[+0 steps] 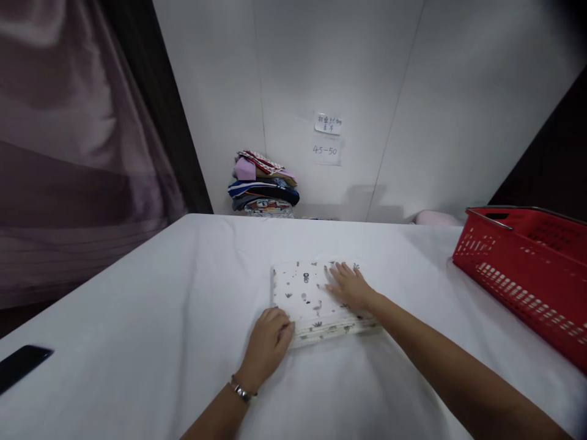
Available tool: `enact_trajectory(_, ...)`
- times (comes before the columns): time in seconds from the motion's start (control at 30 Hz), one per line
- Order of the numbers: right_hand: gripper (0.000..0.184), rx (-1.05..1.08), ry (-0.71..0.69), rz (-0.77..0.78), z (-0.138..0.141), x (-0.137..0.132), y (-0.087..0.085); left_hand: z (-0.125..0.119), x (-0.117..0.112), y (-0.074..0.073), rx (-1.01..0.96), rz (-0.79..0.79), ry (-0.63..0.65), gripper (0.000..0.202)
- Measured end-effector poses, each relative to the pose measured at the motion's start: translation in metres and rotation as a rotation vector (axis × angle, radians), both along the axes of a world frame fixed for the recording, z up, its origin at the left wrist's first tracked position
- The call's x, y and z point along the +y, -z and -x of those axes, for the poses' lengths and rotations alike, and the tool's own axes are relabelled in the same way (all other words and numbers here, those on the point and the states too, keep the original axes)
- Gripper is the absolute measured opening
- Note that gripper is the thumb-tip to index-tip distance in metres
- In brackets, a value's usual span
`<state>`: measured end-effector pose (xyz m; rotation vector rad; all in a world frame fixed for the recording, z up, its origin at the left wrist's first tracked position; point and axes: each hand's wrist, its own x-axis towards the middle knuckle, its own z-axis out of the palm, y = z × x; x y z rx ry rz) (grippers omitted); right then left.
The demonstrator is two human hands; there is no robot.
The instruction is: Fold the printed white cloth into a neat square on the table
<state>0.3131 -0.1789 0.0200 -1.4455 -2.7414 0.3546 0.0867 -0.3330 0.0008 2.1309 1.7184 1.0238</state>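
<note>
A folded white cloth (300, 296) printed with small animals and plants lies on the white-covered table, its stacked layers showing along the near edge. At its near left corner, my left hand (268, 342) has its fingers curled and closed on the cloth's edge; a metal bracelet is on that wrist. My right hand (351, 287) rests palm down on the right part of the cloth, fingers stretched and spread. Part of the cloth's right side is hidden beneath that hand.
A red plastic basket (527, 275) stands on the table's right side. At the left edge lies a dark flat object (22, 363). Folded clothes (263, 186) are piled beyond the table's far edge, against a wall with paper notes (328, 150). A pinkish curtain (68, 153) hangs at left.
</note>
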Motion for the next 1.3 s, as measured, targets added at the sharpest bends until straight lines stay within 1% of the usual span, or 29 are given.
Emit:
enact_trajectory(0.07, 0.072, 0.051, -0.062, -0.049, 0.029, -0.001, -0.009, 0.0, 0.0, 0.0, -0.03, 0.014, 0.0, 0.025)
enact_trajectory(0.13, 0.072, 0.114, -0.174, -0.094, 0.062, -0.002, -0.011, 0.001, 0.0, 0.002, -0.052, 0.021, 0.004, 0.023)
enact_trajectory(0.2, 0.07, 0.153, -0.259, -0.121, 0.093, -0.003, -0.004, 0.002, 0.0, 0.004, -0.068, 0.023, 0.011, 0.019)
enact_trajectory(0.23, 0.069, 0.148, -0.291, -0.098, 0.104, -0.004, 0.001, 0.002, 0.0, 0.005, -0.073, 0.025, 0.013, 0.018)
enact_trajectory(0.3, 0.067, 0.142, -0.307, -0.064, 0.119, -0.003, 0.014, 0.003, 0.0, 0.005, -0.076, 0.034, 0.01, 0.016)
enact_trajectory(0.37, 0.067, 0.147, -0.31, -0.042, 0.124, -0.002, 0.023, 0.002, 0.0, 0.006, -0.071, 0.043, -0.003, 0.015)
enact_trajectory(0.47, 0.067, 0.153, -0.315, -0.013, 0.124, 0.0, 0.027, 0.002, 0.0, 0.006, -0.07, 0.045, -0.018, 0.012)
enact_trajectory(0.6, 0.067, 0.155, -0.311, 0.056, 0.122, 0.001, 0.018, 0.002, -0.002, 0.008, -0.086, 0.023, -0.015, 0.012)
enact_trajectory(0.67, 0.067, 0.166, -0.309, 0.097, 0.115, 0.003, 0.012, 0.002, -0.003, 0.008, -0.098, 0.021, -0.011, 0.012)
enact_trajectory(0.73, 0.067, 0.167, -0.281, 0.091, 0.1, 0.008, 0.009, 0.002, -0.003, 0.008, -0.105, 0.029, -0.01, 0.012)
enact_trajectory(0.8, 0.066, 0.134, -0.211, 0.033, 0.08, 0.016, 0.012, 0.002, -0.003, 0.007, -0.105, 0.037, -0.018, 0.012)
enact_trajectory(0.9, 0.064, 0.052, -0.099, -0.04, 0.052, 0.031, 0.024, 0.0, -0.002, 0.007, -0.101, 0.031, -0.024, 0.013)
enact_trajectory(0.97, 0.063, 0.035, -0.075, -0.073, 0.043, 0.039, 0.032, 0.0, -0.001, 0.008, -0.1, 0.026, -0.021, 0.014)
enact_trajectory(1.07, 0.064, 0.038, -0.086, -0.088, 0.043, 0.044, 0.037, 0.0, -0.001, 0.008, -0.093, 0.031, -0.024, 0.013)
enact_trajectory(1.2, 0.063, 0.039, -0.097, -0.026, 0.046, 0.042, 0.028, 0.002, -0.001, 0.009, -0.07, 0.02, -0.02, 0.012)
enact_trajectory(1.3, 0.062, 0.078, -0.075, 0.015, 0.034, 0.039, 0.02, 0.004, 0.0, 0.01, -0.057, 0.005, -0.003, 0.013)
